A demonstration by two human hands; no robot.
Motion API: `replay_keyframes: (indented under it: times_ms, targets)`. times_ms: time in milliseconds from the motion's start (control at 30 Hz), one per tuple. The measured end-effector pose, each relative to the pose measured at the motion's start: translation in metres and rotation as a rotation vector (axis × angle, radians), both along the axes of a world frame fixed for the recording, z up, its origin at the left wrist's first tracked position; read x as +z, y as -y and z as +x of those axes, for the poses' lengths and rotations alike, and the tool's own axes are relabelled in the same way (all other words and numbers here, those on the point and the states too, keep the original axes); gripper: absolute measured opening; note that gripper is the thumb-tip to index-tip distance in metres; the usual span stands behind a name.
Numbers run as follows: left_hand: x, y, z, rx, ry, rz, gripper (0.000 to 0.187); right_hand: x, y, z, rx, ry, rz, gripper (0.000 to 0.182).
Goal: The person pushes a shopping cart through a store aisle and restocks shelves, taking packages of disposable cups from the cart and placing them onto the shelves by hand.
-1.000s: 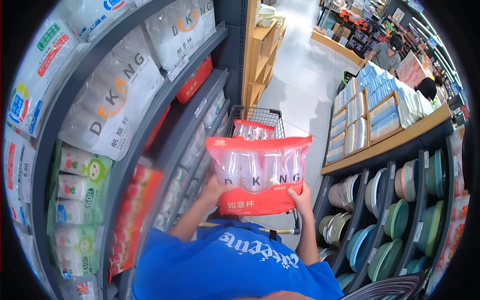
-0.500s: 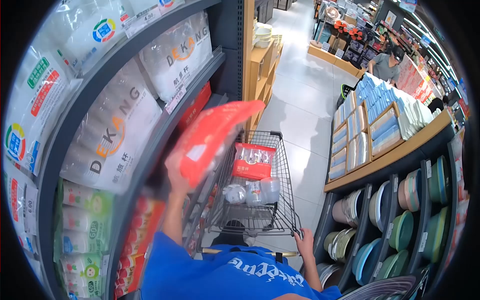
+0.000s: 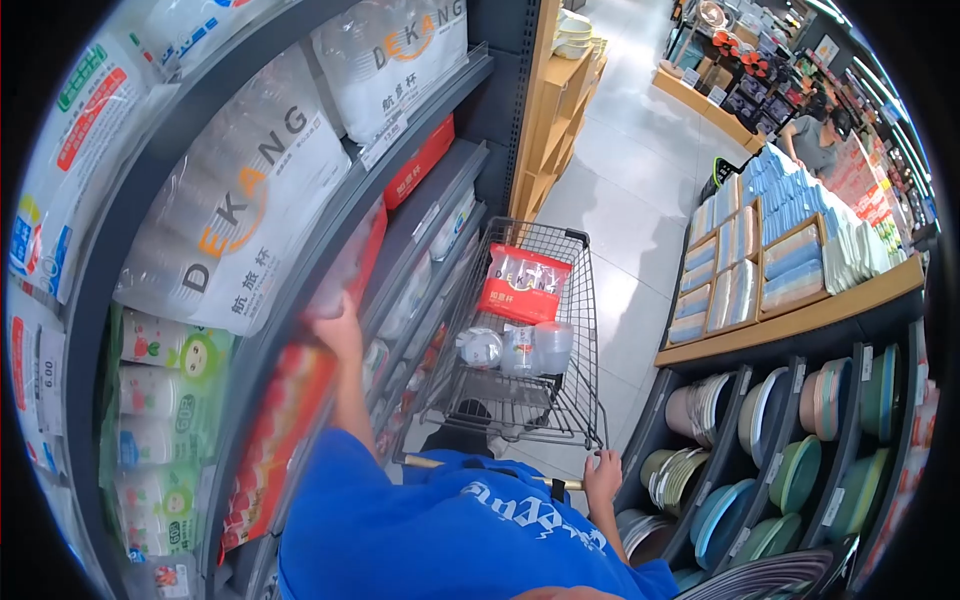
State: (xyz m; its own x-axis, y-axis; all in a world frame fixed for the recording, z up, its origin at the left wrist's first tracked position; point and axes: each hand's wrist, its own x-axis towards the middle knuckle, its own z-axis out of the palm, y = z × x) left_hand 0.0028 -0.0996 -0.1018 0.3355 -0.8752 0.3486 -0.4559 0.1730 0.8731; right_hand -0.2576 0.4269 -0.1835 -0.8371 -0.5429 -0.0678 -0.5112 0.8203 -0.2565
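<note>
My left hand (image 3: pixel 338 328) is at the near end of a red and clear pack of disposable cups (image 3: pixel 352 265), which lies inside the left shelf. Its fingers are closed at the pack's edge, partly blurred and hidden. My right hand (image 3: pixel 603 477) is curled at the right end of the handle of the shopping cart (image 3: pixel 592 330). In the cart lies a red DEKANG pack (image 3: pixel 523 285). Nearer to me in the basket are a clear-wrapped white bundle (image 3: pixel 480 347), a labelled clear pack (image 3: pixel 519 350) and a translucent plastic container (image 3: pixel 553 347).
Large DEKANG cup bags (image 3: pixel 235 200) and green-wrapped rolls (image 3: pixel 165 430) fill the left shelves. A wooden rack (image 3: pixel 545 120) stands ahead. On the right, folded towels (image 3: pixel 790 215) sit above stacked basins (image 3: pixel 725 520). A person (image 3: pixel 815 140) stands beyond the towels.
The red cup pack has gone from above the cart's left side down into the left shelf with my left hand. The view has shifted left; my right hand stays at the cart handle.
</note>
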Motion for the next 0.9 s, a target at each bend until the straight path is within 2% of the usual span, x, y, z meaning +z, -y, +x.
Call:
replay_keyframes:
  times_ms: [33,300,500,667,833,900]
  targets:
    - [0.006,-0.002,-0.003,0.110,0.042,0.005,0.052,0.001,0.001,0.000,0.003,0.011,0.004,0.019]
    - [-0.039,0.034,0.016,0.299,0.449,-0.163,0.036,0.003,0.001,0.000,-0.007,0.035,0.000,0.020]
    - [-0.060,0.054,0.018,0.472,1.039,-0.326,0.024,-0.001,0.000,-0.002,-0.038,0.036,-0.005,0.019]
    - [-0.054,0.053,0.016,0.450,0.988,-0.314,0.022,-0.002,0.002,-0.004,-0.061,-0.002,-0.041,0.017]
    - [-0.021,0.027,0.005,0.360,0.977,-0.062,0.020,-0.004,-0.005,-0.006,-0.063,-0.023,-0.098,0.015]
    - [-0.018,0.026,0.006,0.327,0.952,-0.062,0.020,-0.004,0.000,-0.006,-0.092,-0.042,-0.123,0.014]
